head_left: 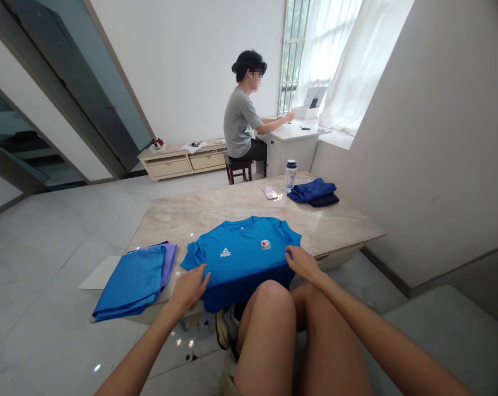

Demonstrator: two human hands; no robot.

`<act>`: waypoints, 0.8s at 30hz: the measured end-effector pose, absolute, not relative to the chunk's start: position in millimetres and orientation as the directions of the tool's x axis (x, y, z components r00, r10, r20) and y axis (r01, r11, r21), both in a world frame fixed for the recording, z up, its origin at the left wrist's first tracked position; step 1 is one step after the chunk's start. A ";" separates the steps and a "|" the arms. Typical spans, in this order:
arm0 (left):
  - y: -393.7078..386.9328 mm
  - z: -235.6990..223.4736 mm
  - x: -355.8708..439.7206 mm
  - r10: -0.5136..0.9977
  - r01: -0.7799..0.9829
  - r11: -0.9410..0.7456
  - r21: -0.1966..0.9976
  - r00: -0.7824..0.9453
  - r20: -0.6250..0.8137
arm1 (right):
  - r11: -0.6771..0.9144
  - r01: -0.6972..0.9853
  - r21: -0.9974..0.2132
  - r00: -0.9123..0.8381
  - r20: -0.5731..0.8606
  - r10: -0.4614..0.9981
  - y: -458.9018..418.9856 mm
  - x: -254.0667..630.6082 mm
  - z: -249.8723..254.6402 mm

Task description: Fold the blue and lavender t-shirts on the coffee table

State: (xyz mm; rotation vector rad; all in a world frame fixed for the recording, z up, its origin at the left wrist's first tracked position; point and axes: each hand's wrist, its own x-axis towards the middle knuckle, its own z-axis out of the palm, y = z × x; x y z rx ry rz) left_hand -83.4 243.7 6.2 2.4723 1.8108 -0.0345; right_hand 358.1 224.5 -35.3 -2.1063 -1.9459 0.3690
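The left hand and right hand rest open, unclenched, on a blue T-shirt lying flat on the counter at center frame; soft and light, it looks easiest taken at the hem.

We looked out from a camera worn on the person's head, facing forward and down over their knees. The left hand, right hand and blue T-shirt lay close below us, the table just past them, and a seated person and window far off.
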 end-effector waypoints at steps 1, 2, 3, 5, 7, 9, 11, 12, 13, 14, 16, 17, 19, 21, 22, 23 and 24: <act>250.3 3.8 -82.6 0.950 0.949 -0.308 0.066 0.311 -0.032 | -0.132 0.922 -0.363 0.143 0.004 0.990 235.6 368.2 -32.6; 257.9 -1.1 -81.0 0.945 0.942 -0.325 0.085 0.326 0.002 | -0.182 0.911 -0.369 0.205 0.023 0.979 247.4 378.0 -31.4; 266.0 -8.1 -78.6 0.938 0.932 -0.345 0.106 0.344 0.035 | -0.228 0.901 -0.369 0.259 0.037 0.965 259.4 386.9 -31.6; 282.1 -26.4 -72.0 0.924 0.912 -0.382 0.147 0.373 0.088 | -0.301 0.886 -0.352 0.337 0.044 0.941 281.5 400.8 -35.6; 295.0 -46.2 -64.2 0.917 0.902 -0.395 0.172 0.377 0.131 | -0.351 0.881 -0.319 0.378 0.027 0.925 298.4 408.5 -42.7; 302.7 -63.2 -57.3 0.917 0.904 -0.389 0.175 0.362 0.167 | -0.389 0.875 -0.289 0.409 0.008 0.913 309.3 411.0 -50.6; 305.5 -74.9 -52.5 0.920 0.912 -0.374 0.167 0.342 0.194 | -0.383 0.884 -0.268 0.401 0.013 0.916 314.7 411.7 -57.5; 305.6 -78.5 -51.0 0.920 0.915 -0.370 0.162 0.336 0.203 | -0.356 0.896 -0.263 0.376 0.025 0.926 315.5 412.7 -60.3; 305.3 -80.8 -50.1 0.920 0.917 -0.367 0.158 0.332 0.207 | -0.321 0.908 -0.269 0.343 0.036 0.939 315.0 414.5 -62.4; 304.7 -82.1 -49.6 0.921 0.919 -0.364 0.154 0.329 0.209 | -0.291 0.913 -0.285 0.316 0.044 0.948 313.2 417.6 -64.0; 303.7 -82.6 -49.3 0.922 0.921 -0.360 0.150 0.327 0.208 | -0.274 0.901 -0.337 0.307 0.050 0.950 305.6 427.4 -65.5; 303.3 -82.3 -49.3 0.922 0.922 -0.358 0.148 0.325 0.208 | -0.287 0.887 -0.362 0.326 0.052 0.944 299.9 433.7 -65.6; 303.3 -81.5 -49.0 0.923 0.924 -0.355 0.144 0.323 0.207 | -0.329 0.861 -0.387 0.380 0.060 0.923 285.6 447.8 -64.3; 303.6 -80.2 -47.9 0.925 0.925 -0.352 0.141 0.320 0.207 | -0.376 0.841 -0.388 0.430 0.060 0.901 269.5 460.9 -60.7; 303.3 -79.0 -46.9 0.925 0.927 -0.349 0.138 0.317 0.207 | -0.403 0.829 -0.386 0.456 0.053 0.888 261.8 466.1 -57.6; 302.5 -77.0 -45.7 0.927 0.929 -0.345 0.132 0.315 0.206 | -0.436 0.815 -0.383 0.486 0.041 0.873 254.6 470.0 -53.7; 300.9 -74.1 -44.3 0.928 0.932 -0.341 0.123 0.313 0.202 | -0.472 0.798 -0.376 0.518 0.028 0.855 248.3 472.1 -48.9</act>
